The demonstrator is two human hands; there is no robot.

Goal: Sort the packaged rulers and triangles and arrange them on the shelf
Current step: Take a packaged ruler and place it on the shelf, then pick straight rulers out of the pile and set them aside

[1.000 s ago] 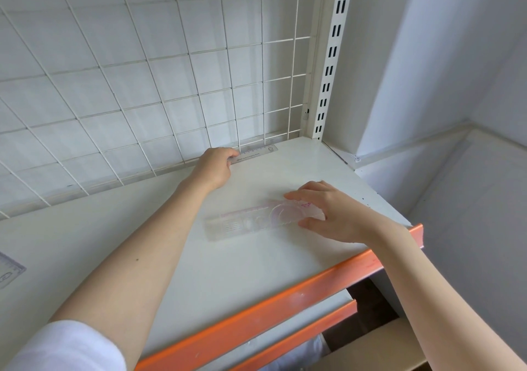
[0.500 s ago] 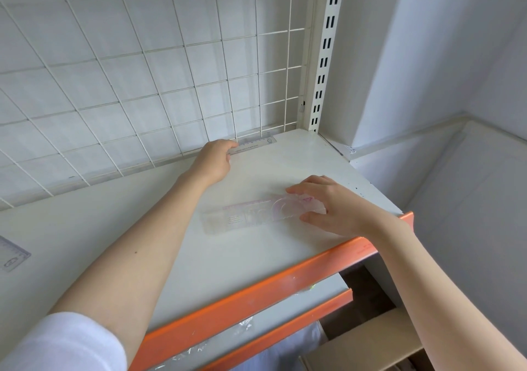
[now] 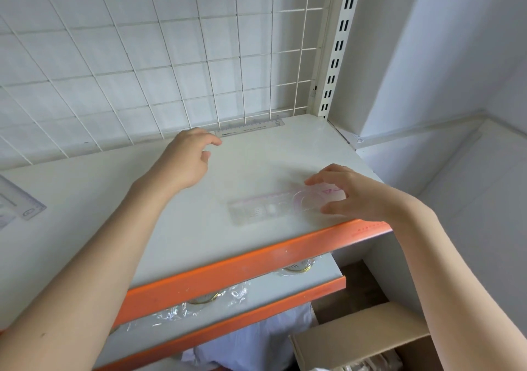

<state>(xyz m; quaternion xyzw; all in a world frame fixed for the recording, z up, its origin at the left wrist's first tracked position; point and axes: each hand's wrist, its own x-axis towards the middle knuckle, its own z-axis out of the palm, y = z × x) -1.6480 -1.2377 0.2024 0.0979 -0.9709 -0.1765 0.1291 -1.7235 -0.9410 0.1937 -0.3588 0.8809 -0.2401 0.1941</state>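
A clear packaged ruler set [image 3: 265,206] with pink print lies flat near the front right of the white top shelf [image 3: 185,236]. My right hand [image 3: 353,195] arches over its right end, with fingertips on the far edge and the thumb on the near edge, pinching it. A grey-white ruler [image 3: 253,127] lies along the back of the shelf against the wire grid. My left hand [image 3: 182,159] hovers just left of that ruler's end, fingers loosely curled, holding nothing. Another packaged ruler or triangle [image 3: 20,202] lies at the far left edge of the view.
A white wire grid [image 3: 142,57] backs the shelf and a slotted upright post [image 3: 336,42] stands at its right rear corner. The shelf's front edge is orange [image 3: 228,271]. Below, a lower shelf holds clear-wrapped round items [image 3: 205,299]; a cardboard box [image 3: 356,333] stands at the bottom right.
My left hand has come off the back ruler and pulled slightly away from it. My right hand has risen from lying flat to arching over the clear package's end.
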